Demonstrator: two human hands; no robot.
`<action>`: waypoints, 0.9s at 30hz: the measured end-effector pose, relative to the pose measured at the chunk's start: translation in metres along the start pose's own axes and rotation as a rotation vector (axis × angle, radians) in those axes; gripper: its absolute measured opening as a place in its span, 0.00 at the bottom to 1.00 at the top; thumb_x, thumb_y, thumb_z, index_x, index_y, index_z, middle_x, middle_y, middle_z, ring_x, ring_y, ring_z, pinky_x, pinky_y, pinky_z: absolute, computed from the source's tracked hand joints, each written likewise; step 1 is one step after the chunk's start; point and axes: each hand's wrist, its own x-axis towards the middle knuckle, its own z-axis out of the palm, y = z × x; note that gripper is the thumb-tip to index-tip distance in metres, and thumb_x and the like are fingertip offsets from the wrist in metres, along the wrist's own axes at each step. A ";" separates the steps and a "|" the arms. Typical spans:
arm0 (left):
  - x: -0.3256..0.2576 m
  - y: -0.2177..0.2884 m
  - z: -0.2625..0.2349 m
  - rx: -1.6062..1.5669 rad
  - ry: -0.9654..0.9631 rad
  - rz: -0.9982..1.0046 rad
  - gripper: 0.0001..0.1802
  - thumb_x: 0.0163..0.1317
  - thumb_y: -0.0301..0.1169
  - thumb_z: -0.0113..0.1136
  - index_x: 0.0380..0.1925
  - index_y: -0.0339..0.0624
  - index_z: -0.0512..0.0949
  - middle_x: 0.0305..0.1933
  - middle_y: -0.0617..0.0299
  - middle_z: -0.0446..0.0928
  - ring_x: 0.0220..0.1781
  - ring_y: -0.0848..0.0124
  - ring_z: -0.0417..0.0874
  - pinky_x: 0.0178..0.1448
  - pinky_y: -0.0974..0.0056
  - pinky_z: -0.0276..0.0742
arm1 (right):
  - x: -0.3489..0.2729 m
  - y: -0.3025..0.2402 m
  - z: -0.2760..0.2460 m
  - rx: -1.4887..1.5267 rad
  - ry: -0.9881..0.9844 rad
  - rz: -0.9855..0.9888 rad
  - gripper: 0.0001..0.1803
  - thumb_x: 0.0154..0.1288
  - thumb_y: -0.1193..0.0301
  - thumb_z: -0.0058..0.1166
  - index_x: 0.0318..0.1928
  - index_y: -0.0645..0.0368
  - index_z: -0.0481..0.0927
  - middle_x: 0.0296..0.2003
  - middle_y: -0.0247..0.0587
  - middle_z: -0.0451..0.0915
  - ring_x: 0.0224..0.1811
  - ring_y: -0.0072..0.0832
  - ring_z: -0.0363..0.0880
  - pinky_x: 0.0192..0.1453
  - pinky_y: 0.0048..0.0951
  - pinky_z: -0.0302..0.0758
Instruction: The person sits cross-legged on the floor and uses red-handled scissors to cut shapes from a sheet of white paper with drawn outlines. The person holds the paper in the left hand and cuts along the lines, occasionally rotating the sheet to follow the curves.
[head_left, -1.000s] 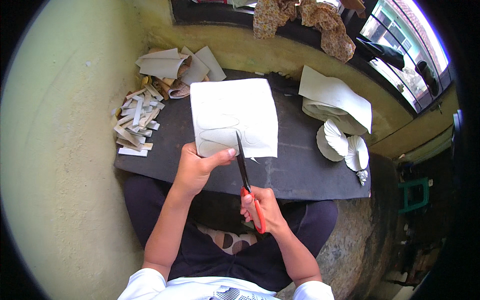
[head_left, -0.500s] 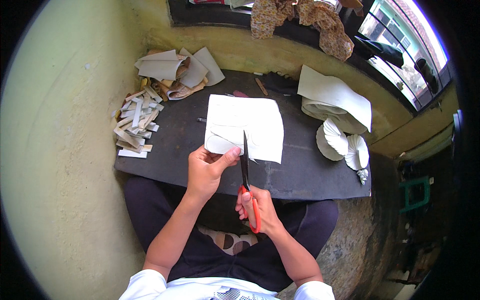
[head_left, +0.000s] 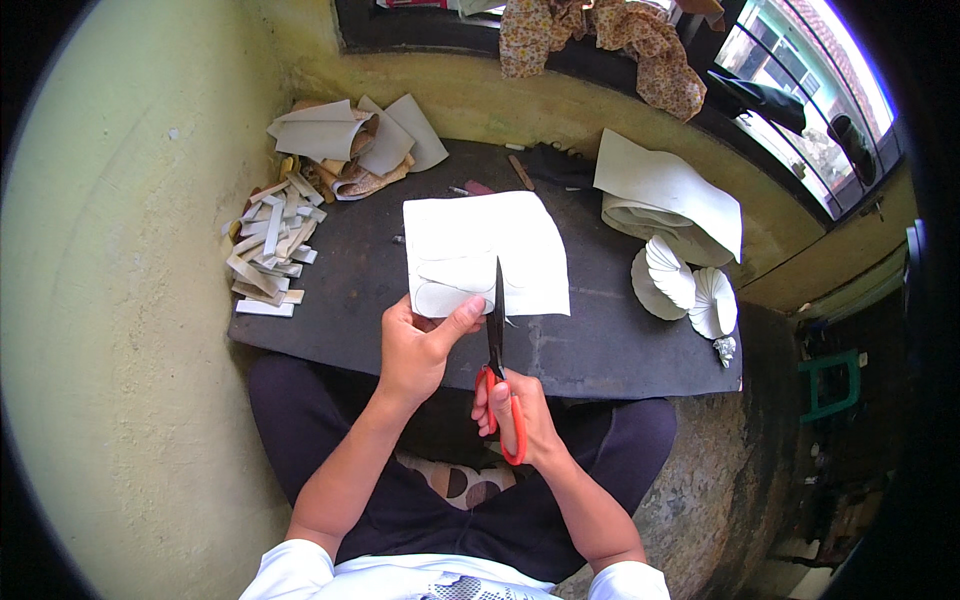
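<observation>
A white sheet (head_left: 535, 240) with thin drawn outlines is held up over the black tabletop. My left hand (head_left: 415, 350) pinches its lower edge, thumb on top and fingers underneath. My right hand (head_left: 520, 415) grips scissors (head_left: 496, 335) by their orange-red handles. Their dark blades point away from me and lie at the sheet's lower edge, just right of my left thumb. The blade tips reach about the middle of the sheet, beside the drawn rounded shapes. A small sliver of the sheet sticks out right of the blades.
Short pale strips (head_left: 272, 245) are heaped at the table's left, with curled sheets (head_left: 340, 135) behind. At the right lie a folded white sheet (head_left: 670, 190) and fan-shaped white pieces (head_left: 712, 303). A brown stick (head_left: 521, 172) rests near the back edge of the black table (head_left: 590, 350).
The sheet has turned slightly, its left side shifting a little leftward. The scissor blades have moved slightly right, and the handle loops stand farther apart. Both hands keep their hold.
</observation>
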 end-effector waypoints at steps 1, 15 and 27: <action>-0.001 0.000 0.002 0.003 0.015 0.005 0.15 0.66 0.29 0.71 0.48 0.29 0.82 0.45 0.53 0.87 0.45 0.71 0.88 0.49 0.66 0.87 | 0.000 0.000 0.000 -0.003 0.002 0.000 0.47 0.65 0.24 0.36 0.32 0.64 0.73 0.25 0.39 0.76 0.24 0.23 0.78 0.29 0.25 0.79; -0.003 -0.002 0.004 -0.018 0.029 0.032 0.15 0.66 0.28 0.71 0.47 0.29 0.82 0.43 0.55 0.86 0.43 0.71 0.88 0.49 0.66 0.86 | 0.001 -0.002 -0.001 -0.044 0.012 -0.012 0.47 0.65 0.25 0.37 0.31 0.64 0.73 0.24 0.40 0.76 0.24 0.23 0.79 0.28 0.26 0.80; -0.002 0.001 0.000 -0.032 -0.012 -0.007 0.16 0.66 0.30 0.72 0.48 0.29 0.81 0.42 0.53 0.86 0.40 0.71 0.88 0.47 0.66 0.86 | 0.001 0.003 -0.002 -0.022 -0.004 -0.058 0.44 0.70 0.29 0.40 0.33 0.66 0.73 0.23 0.41 0.77 0.26 0.28 0.83 0.30 0.30 0.83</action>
